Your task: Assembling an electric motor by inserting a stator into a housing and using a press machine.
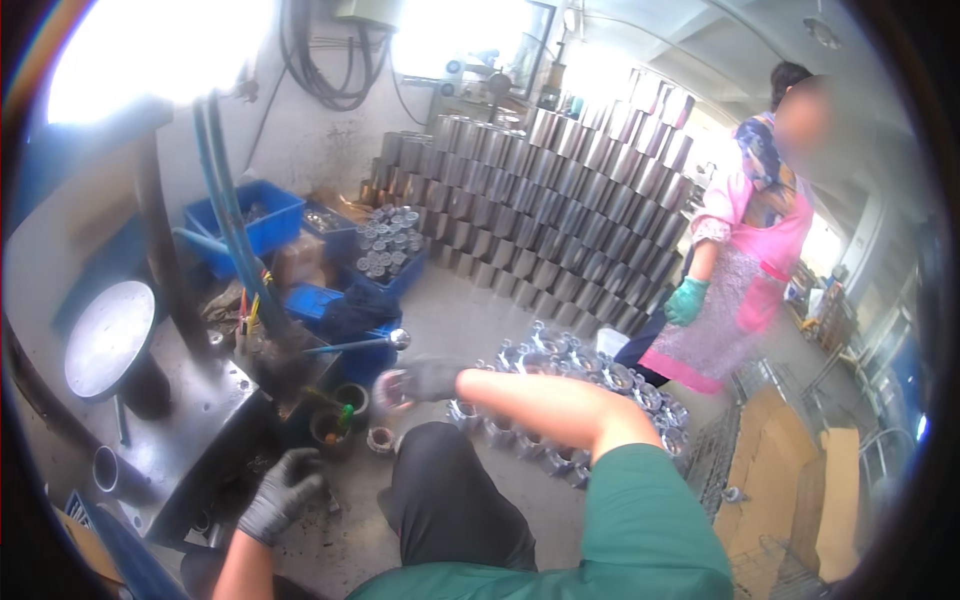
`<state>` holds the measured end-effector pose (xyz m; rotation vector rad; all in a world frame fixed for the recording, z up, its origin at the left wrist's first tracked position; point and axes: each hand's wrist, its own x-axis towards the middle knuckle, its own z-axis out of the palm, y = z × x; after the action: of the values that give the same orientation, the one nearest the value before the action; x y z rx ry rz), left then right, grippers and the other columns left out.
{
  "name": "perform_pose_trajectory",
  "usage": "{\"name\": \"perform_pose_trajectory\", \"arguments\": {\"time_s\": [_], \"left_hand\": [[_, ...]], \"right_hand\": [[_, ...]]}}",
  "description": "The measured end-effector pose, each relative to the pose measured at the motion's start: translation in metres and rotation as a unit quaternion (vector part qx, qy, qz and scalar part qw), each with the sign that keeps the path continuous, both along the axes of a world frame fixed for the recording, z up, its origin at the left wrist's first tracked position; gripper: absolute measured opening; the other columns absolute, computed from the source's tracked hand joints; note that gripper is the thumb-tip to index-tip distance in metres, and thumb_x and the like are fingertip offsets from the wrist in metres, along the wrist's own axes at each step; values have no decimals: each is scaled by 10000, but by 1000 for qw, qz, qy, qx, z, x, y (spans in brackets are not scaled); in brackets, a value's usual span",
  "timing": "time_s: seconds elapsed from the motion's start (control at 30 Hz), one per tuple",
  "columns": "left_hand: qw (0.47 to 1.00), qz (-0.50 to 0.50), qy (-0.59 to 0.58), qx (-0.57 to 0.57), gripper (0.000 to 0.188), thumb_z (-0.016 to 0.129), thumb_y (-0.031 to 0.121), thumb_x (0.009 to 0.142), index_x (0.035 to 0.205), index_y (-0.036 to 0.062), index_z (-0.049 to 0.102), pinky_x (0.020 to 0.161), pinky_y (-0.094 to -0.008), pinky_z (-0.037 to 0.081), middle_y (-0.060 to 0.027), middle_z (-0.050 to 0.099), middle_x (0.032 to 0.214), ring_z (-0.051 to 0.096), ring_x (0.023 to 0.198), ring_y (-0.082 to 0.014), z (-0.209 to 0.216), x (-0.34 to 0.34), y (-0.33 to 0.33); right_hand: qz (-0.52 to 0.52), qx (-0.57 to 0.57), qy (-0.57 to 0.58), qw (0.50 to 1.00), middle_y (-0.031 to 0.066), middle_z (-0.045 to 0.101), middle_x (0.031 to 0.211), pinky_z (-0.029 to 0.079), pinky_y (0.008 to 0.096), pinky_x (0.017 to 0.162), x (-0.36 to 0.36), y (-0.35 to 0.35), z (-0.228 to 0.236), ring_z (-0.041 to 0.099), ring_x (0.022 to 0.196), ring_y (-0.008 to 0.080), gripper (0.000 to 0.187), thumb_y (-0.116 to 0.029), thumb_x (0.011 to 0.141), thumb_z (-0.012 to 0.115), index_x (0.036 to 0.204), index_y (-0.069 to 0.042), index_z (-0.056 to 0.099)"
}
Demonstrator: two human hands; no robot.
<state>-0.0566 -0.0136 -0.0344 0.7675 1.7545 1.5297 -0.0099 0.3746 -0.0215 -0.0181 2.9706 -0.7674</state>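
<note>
My right hand (432, 381), in a dark grey glove, reaches across my front with its fingers closed round a metal ring-shaped part (391, 389); motion smears its outline. My left hand (284, 494), gloved in grey too, hovers beside the metal bench with fingers loosely bent and apart, and nothing shows in it. Below the ring part, a small metal ring (380, 440) sits by my knee. Dark pots (328, 428) stand between my hands, one with a bright green-tipped tool (346, 415) in it. Many silvery metal fittings (560, 400) lie on the floor beyond my right forearm.
At left stands a metal workbench (215, 420) with a round steel disc (112, 340) and a lever with a ball end (400, 339). Blue bins (245, 222) of parts and stacked metal cylinders (540, 200) fill the back. A person in a pink apron (745, 250) stands right, near cardboard (765, 470).
</note>
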Motion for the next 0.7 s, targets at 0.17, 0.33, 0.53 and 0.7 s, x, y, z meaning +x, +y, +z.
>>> {"name": "perform_pose_trajectory", "arguments": {"time_s": [0.17, 0.33, 0.53, 0.7], "left_hand": [[983, 93, -137, 75, 568, 678, 262, 972, 1471, 67, 488, 903, -303, 539, -79, 627, 1216, 609, 1020, -157, 3, -34, 7], [940, 50, -219, 255, 583, 393, 515, 1070, 1442, 92, 543, 989, -346, 536, -102, 620, 1341, 627, 1204, -224, 17, -23, 20], [952, 201, -107, 205, 534, 457, 432, 1032, 1404, 63, 559, 1059, -367, 489, -98, 635, 1314, 609, 1221, -238, 13, -33, -15], [949, 250, 171, 86, 495, 667, 285, 952, 1361, 23, 574, 1081, -400, 477, -110, 664, 1302, 620, 1222, -294, 0, -48, -24]], "right_hand": [[101, -170, 1, 980, 91, 753, 932, 543, 372, 785, -46, -106, -29, 714, 864, 168, 391, -484, 982, 632, 1091, -130, 755], [-2, -575, -20, 818, 46, 736, 946, 522, 339, 751, -70, -192, -63, 660, 833, 130, 363, -425, 1012, 662, 1131, -93, 748], [-28, -583, -117, 803, 68, 712, 791, 514, 329, 608, -63, -248, 28, 650, 634, 152, 413, -493, 998, 645, 1012, -97, 761], [-9, -395, 79, 915, 48, 682, 874, 528, 388, 700, -101, -265, -29, 681, 778, 180, 273, -391, 1012, 602, 974, -138, 697]]}}
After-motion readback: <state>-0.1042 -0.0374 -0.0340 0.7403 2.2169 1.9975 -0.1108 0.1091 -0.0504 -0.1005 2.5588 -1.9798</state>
